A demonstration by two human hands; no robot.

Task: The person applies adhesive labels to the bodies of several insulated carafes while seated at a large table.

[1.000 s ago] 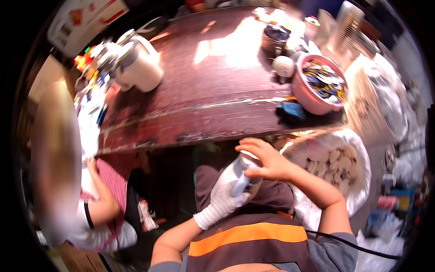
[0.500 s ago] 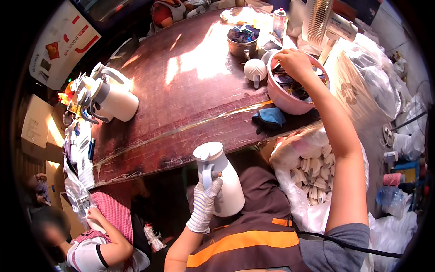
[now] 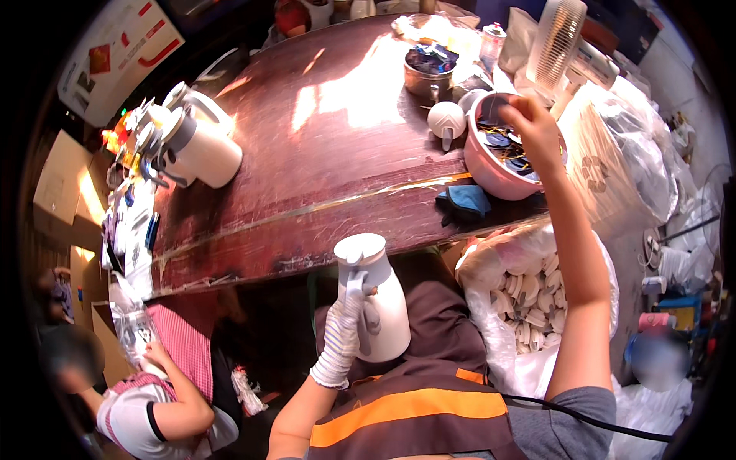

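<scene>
A white vacuum jug [image 3: 391, 310] with a grey collar and handle stands upright at my lap. My left hand [image 3: 341, 337], in a striped knit glove, is closed round its handle. Over a pink bucket [image 3: 489, 170] on the right of the table, my bare right hand [image 3: 537, 130] pinches a dark flat tag [image 3: 495, 109], blurred by motion. Dark blue tags [image 3: 506, 146] with yellow strings fill the bucket. Beside it lies a white jug lid [image 3: 446, 121].
Several finished-looking jugs [image 3: 207, 153] stand at the table's left. A metal pot [image 3: 429, 80] and a blue-black cloth [image 3: 464, 201] are near the bucket. A bag of white lids [image 3: 529, 303] sits right of my lap. A co-worker [image 3: 165, 399] sits at lower left.
My right hand has risen out of the bucket with a dark tag in its fingers. My left hand still holds the jug. The view has shifted slightly.
</scene>
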